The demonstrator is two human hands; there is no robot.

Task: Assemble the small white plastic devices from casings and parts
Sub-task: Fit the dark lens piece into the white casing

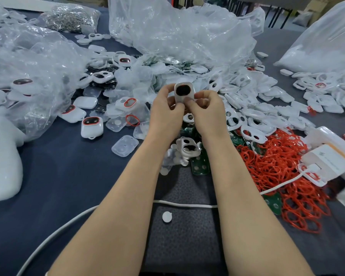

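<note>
A clear bag (28, 62) on the left of the desk (68, 176) holds white casings. A smaller one (72, 16) at the back holds metal rings. Above the loose heap, the left hand (165, 114) and right hand (207, 114) pinch one casing (183, 92), dark window facing up. Their thumbs press its lower end and curled fingers (167, 88) wrap round its sides.

- Two hands: left hand (167, 110) and right hand (206, 111).
- One device (184, 92), held up.
- Three big clear bags (177, 30): left of, behind and right of the device.
- One bag of metal parts (72, 17), behind-left of the device.
- A heap of red rings (277, 162) right of the device, beyond counting.
- At least two white boxes (327, 158), far right of the device.
- One loose disc (166, 217), nearer than the device.
</note>
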